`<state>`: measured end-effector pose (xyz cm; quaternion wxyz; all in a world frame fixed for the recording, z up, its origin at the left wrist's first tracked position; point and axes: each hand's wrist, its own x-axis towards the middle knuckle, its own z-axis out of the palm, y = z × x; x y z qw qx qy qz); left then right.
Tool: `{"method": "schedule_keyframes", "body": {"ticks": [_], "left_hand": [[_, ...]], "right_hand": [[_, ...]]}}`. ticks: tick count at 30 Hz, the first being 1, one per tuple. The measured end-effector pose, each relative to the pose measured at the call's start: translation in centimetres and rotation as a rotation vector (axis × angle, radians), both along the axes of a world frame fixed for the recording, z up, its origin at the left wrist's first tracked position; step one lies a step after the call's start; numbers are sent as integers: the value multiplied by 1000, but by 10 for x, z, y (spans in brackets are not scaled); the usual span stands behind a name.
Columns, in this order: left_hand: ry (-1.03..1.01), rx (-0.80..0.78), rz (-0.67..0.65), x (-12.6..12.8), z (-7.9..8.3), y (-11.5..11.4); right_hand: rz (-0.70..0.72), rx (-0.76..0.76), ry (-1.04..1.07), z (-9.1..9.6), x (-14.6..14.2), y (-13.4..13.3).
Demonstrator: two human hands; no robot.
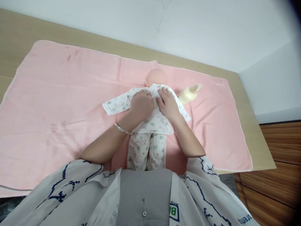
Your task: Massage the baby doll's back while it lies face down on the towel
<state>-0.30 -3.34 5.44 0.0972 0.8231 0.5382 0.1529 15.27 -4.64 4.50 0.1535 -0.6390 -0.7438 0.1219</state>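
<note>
From the head, looking forward and down: has a doll (156, 77) lying lengthwise in front of the body, on a pink cloth (70, 94) spread over a pale wood surface (261, 147). Sees only the smooth, rounded head, at the far end, just above the collar of a white printed shirt (155, 124). Sees matching printed trousers (158, 153) below the hem, legs side by side, lower ends hidden from view.

Rests left hand (143, 102) on the left half of the shirt, near the collar, back of the hand up, fingers partly hidden; cannot tell whether released or pinching fabric. Lays right hand (167, 102) on the other half, close to the left, with fingers stretched out and released against the fabric, tips near the collar.

Has one sleeve spread out to the left, the other slanting down to the right beside the right wrist. Just beyond that sleeve, shows a pale yellow piece (188, 95) resembling a small doll arm; cannot tell whether joined to the doll.

Wears a thin silver bracelet (123, 129) near the left wrist, and a white overshirt (68, 188) with navy line drawings over a grey top (145, 191). Faces a white wall (199, 37) past the surface, with brown wood-grained boards (282, 147) at far right.
</note>
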Motion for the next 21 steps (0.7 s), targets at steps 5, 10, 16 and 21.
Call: {"method": "schedule_keyframes", "body": {"ticks": [5, 10, 16, 21], "left_hand": [[-54, -12, -15, -2, -4, 7], [-188, 2, -25, -6, -28, 36], [-143, -9, -53, -6, -22, 29], [-16, -2, -47, 0, 0, -1]], "right_hand": [[-69, 22, -75, -1, -8, -4], [-37, 92, -176, 3, -37, -36], [-26, 100, -128, 2, -29, -28], [-46, 89, 46, -1, 7, 5]]}}
